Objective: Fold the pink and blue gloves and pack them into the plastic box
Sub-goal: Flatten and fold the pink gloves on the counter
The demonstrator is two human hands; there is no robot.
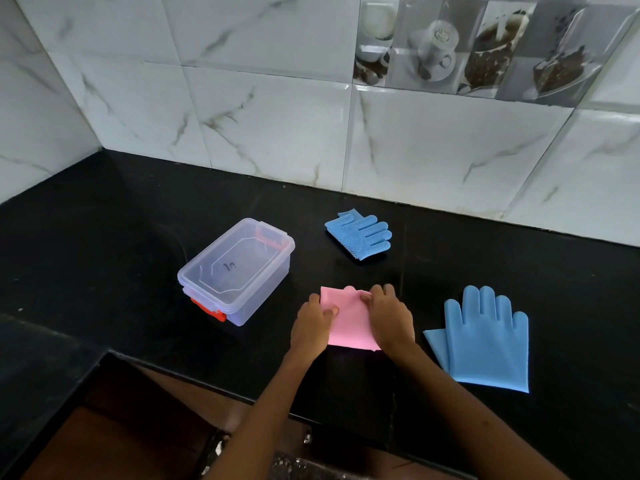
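Observation:
A pink glove (348, 323) lies folded over on the black counter, near the front edge. My left hand (311, 323) presses its left side, thumb on top. My right hand (389, 318) pinches its upper right edge. A flat blue glove (485, 341) lies spread out to the right, fingers pointing away from me. A second blue glove (360, 233), bristled side up, sits farther back, partly folded. The clear plastic box (207, 268) with orange latches stands to the left, its lid on.
The black counter (104, 220) runs back to a white marble-tiled wall (277, 116) and turns a corner at the left. Its front edge drops off just below my wrists, above a brown floor.

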